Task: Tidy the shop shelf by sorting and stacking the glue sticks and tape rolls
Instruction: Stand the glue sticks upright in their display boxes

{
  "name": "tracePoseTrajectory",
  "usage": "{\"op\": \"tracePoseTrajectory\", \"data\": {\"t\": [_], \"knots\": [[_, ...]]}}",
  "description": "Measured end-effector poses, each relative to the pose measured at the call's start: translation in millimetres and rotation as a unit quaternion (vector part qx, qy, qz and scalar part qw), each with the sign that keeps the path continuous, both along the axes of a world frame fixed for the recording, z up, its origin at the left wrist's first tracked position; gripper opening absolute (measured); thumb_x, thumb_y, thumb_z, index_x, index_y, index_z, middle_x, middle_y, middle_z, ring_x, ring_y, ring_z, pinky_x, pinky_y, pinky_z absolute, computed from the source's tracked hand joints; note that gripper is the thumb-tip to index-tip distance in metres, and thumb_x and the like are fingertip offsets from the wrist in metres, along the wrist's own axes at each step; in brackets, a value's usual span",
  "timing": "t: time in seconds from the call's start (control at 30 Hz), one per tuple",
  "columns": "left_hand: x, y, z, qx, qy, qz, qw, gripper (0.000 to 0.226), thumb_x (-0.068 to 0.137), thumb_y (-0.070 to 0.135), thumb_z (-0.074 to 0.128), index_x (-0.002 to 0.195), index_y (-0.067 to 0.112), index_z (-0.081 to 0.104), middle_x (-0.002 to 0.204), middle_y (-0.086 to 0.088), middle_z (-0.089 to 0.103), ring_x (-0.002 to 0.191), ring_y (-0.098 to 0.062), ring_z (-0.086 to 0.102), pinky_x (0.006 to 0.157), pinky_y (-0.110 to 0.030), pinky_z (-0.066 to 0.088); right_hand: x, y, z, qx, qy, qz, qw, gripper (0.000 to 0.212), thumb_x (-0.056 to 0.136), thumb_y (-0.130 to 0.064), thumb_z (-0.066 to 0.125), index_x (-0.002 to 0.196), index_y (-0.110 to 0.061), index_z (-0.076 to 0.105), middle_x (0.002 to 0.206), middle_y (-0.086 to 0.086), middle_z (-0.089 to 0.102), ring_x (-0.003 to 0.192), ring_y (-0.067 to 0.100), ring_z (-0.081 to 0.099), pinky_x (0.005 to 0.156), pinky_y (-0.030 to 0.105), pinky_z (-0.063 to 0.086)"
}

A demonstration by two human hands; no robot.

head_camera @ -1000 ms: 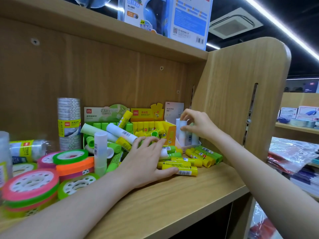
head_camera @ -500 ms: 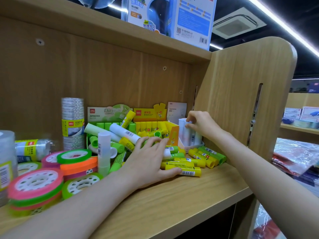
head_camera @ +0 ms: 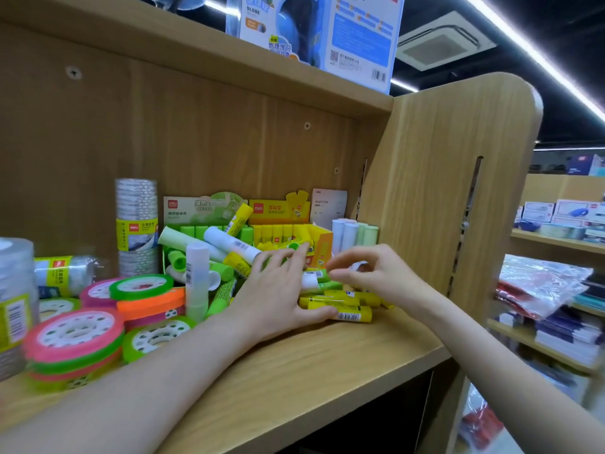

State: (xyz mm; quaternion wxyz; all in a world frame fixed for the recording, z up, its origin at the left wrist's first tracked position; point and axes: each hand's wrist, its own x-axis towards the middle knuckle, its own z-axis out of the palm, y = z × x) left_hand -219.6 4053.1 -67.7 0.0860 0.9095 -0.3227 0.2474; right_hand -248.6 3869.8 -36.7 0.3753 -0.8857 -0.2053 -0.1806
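Observation:
A jumble of yellow, green and white glue sticks [head_camera: 347,311] lies on the wooden shelf [head_camera: 327,371] in front of a green display box [head_camera: 196,208] and a yellow display box [head_camera: 322,247]. My left hand [head_camera: 275,296] rests flat on the pile, fingers spread, thumb against a yellow stick. My right hand [head_camera: 376,276] hovers just right of it, over the yellow sticks, fingers loosely curled and holding nothing I can see. Several white and pale green sticks [head_camera: 352,235] stand upright at the back right. Neon tape rolls [head_camera: 75,335] are stacked at the left.
A tall stack of clear tape [head_camera: 137,224] stands behind the neon rolls, with more clear tape [head_camera: 14,290] at the far left. One white stick [head_camera: 197,280] stands upright. The wooden side panel [head_camera: 442,191] closes the right end. A globe box [head_camera: 327,34] sits overhead.
My right hand has let go of the upright sticks at the back right and come down and forward over the loose yellow sticks. My left hand has stayed on the pile.

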Motion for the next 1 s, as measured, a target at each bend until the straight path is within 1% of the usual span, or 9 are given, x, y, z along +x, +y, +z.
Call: {"op": "tracePoseTrajectory", "data": {"t": [0.1,0.27,0.4,0.5,0.63,0.73,0.9,0.93,1.0], "knots": [[5.7,0.1,-3.6,-0.012,-0.007,-0.005,1.000,0.121,0.052,0.089,0.013,0.149,0.018,0.001,0.146,0.007,0.032,0.137,-0.012,0.014,0.113,-0.031,0.005,4.4,9.2,-8.9,-0.005,0.007,0.029,1.000,0.013,0.079,-0.017,0.072,0.091,-0.020,0.070,0.086,-0.010,0.068,0.081,-0.003,0.059,0.072,0.019,0.044],[-5.8,-1.0,2.2,-0.018,0.003,-0.003,1.000,0.106,0.074,0.076,0.046,0.149,0.018,0.000,0.148,0.005,0.025,0.136,-0.011,0.012,0.111,-0.028,0.004,19.4,18.0,-15.4,-0.043,-0.028,0.002,0.999,0.025,0.076,-0.019,0.075,0.097,-0.030,0.067,0.080,-0.013,0.059,0.070,0.004,0.049,0.063,0.011,0.038],[0.4,0.8,-0.5,-0.012,-0.016,-0.002,1.000,0.109,0.070,0.083,0.035,0.149,0.018,0.001,0.147,0.005,0.029,0.135,-0.012,0.014,0.111,-0.027,0.006,19.8,11.1,-12.7,-0.057,-0.020,-0.023,0.998,0.021,0.075,-0.018,0.076,0.092,-0.027,0.067,0.091,-0.007,0.056,0.082,0.005,0.051,0.067,0.015,0.043],[3.2,1.3,-0.9,0.000,-0.026,0.001,1.000,0.108,0.066,0.087,0.028,0.149,0.021,0.005,0.142,0.009,0.035,0.134,-0.011,0.017,0.110,-0.027,0.008,6.7,-19.9,-3.7,0.104,0.036,-0.048,0.993,0.015,0.081,-0.010,0.069,0.095,-0.013,0.065,0.103,0.009,0.063,0.085,0.010,0.061,0.072,0.020,0.051],[5.9,2.9,-1.7,0.024,-0.070,-0.017,0.997,0.106,0.054,0.090,0.000,0.141,0.037,0.029,0.136,0.014,0.043,0.132,-0.009,0.020,0.107,-0.029,0.010,-6.0,-37.2,-7.9,0.326,0.093,-0.043,0.940,0.004,0.093,-0.003,0.048,0.096,-0.005,0.049,0.097,0.023,0.062,0.075,0.025,0.068,0.064,0.023,0.056],[8.7,2.3,-5.0,0.027,-0.070,-0.013,0.997,0.108,0.051,0.091,-0.007,0.135,0.042,0.040,0.137,0.015,0.041,0.133,-0.008,0.020,0.107,-0.030,0.007,-6.3,-39.9,-10.8,0.403,0.056,-0.086,0.909,0.009,0.095,-0.006,0.043,0.087,-0.010,0.044,0.092,0.021,0.060,0.069,0.028,0.069,0.065,0.023,0.058],[7.0,0.6,-3.0,0.028,-0.058,-0.005,0.998,0.121,0.044,0.090,-0.023,0.128,0.041,0.050,0.139,0.015,0.038,0.134,-0.009,0.017,0.107,-0.032,0.006,-4.1,-45.8,-1.4,0.466,0.059,-0.020,0.882,0.027,0.083,-0.009,0.064,0.066,-0.012,0.043,0.096,0.016,0.065,0.087,0.023,0.068,0.094,0.032,0.050],[6.6,0.2,-2.4,0.025,-0.050,-0.005,0.998,0.120,0.044,0.091,-0.019,0.126,0.041,0.051,0.140,0.015,0.038,0.134,-0.009,0.017,0.107,-0.032,0.006,-1.2,-45.2,1.3,0.476,0.066,-0.016,0.877,0.030,0.081,-0.008,0.065,0.063,-0.012,0.043,0.093,0.015,0.066,0.086,0.020,0.068,0.094,0.031,0.048],[5.5,-0.2,-2.1,0.021,-0.042,-0.007,0.999,0.108,0.049,0.090,-0.006,0.123,0.039,0.053,0.140,0.015,0.037,0.135,-0.009,0.016,0.108,-0.033,0.005,7.8,-40.5,7.6,0.487,0.067,-0.011,0.871,0.027,0.081,-0.004,0.064,0.064,-0.012,0.045,0.091,0.015,0.064,0.081,0.017,0.067,0.080,0.024,0.053]]}}
